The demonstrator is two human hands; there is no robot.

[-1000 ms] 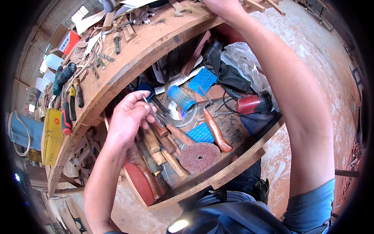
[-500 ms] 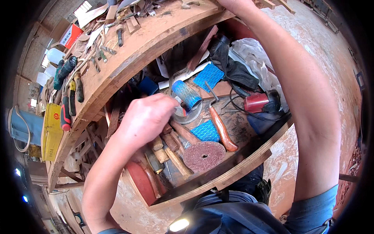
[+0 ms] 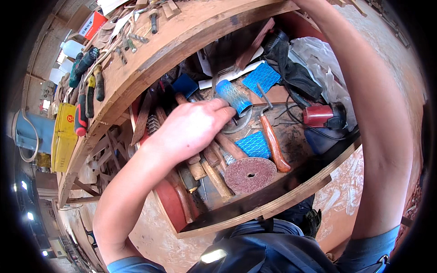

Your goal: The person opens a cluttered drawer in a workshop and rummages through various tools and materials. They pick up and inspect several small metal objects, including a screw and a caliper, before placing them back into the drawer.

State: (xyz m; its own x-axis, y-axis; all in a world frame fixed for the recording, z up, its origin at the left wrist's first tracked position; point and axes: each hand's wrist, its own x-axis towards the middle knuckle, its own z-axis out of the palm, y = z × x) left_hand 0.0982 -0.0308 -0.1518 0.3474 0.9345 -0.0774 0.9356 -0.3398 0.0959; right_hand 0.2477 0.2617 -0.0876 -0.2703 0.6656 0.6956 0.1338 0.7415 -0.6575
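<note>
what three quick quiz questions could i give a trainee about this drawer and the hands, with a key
1. True or false: the round reddish-brown abrasive disc has a hole at its centre.
2. Which of these is nearest the person's bare left hand?
A) crumpled clear plastic bag
B) blue net-patterned cylinder
C) red-and-black rounded plastic tool
3. Which hand is out of view beyond the picture's upper edge?

Key: 1 true; 2 B; 3 the right hand.

Open wooden drawer (image 3: 227,224) holding a sanding disc (image 3: 239,178), wooden-handled tools (image 3: 217,182), a blue roll (image 3: 233,96), a hooked tool (image 3: 274,144), wooden bench (image 3: 182,28) bearing a drill (image 3: 84,63) and small wooden blocks (image 3: 170,10)
</note>
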